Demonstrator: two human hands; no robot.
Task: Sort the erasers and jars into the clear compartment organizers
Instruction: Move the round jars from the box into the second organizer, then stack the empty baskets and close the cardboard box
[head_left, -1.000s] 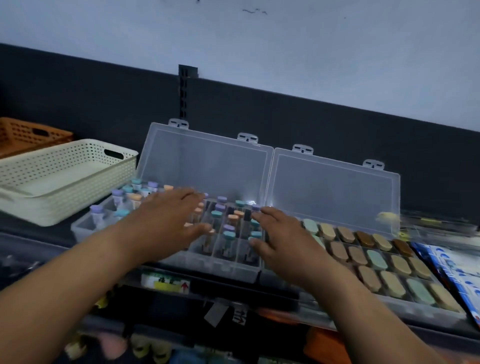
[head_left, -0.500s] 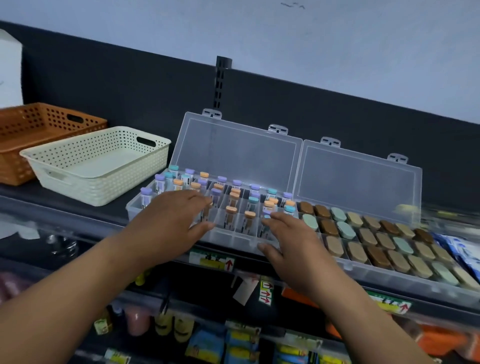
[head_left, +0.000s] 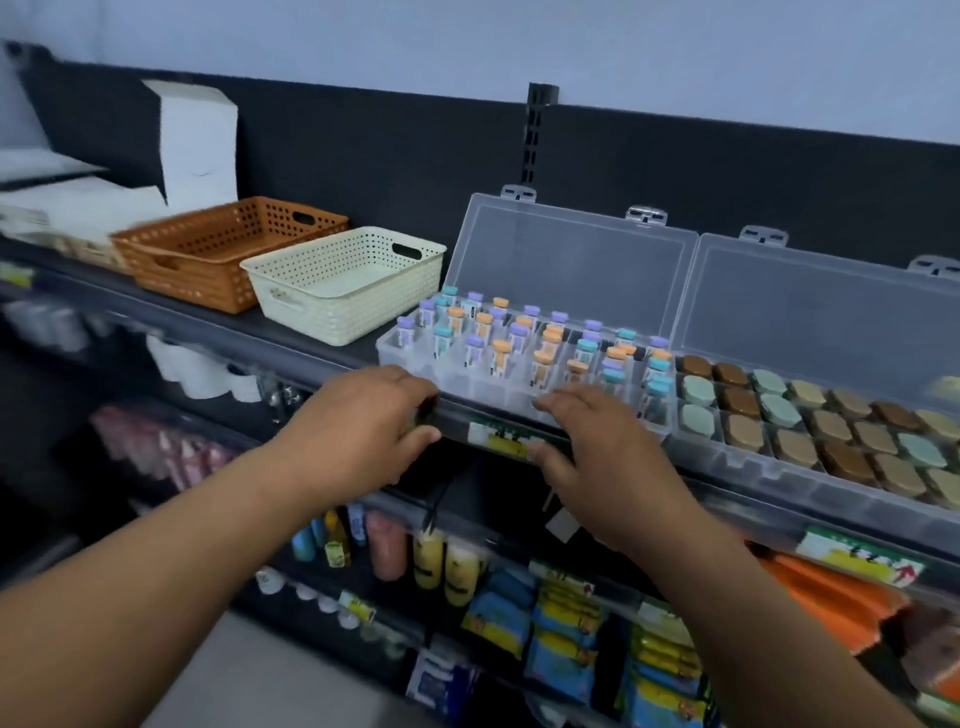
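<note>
Currently the jar organizer (head_left: 410, 366), centre frame with its long axis running left to lower right, sits just beyond both hands: left hand (head_left: 371, 421) loosely curled at its near-left corner (grip not resolvable), right hand (head_left: 597, 441) flat, fingers together, against its front wall.

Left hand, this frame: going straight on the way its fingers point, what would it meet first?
Probably the front wall of the jar organizer, near its left corner; the left hand points at it from the shelf edge. Depth is unclear; it could clear the wall and reach the jars.
</note>
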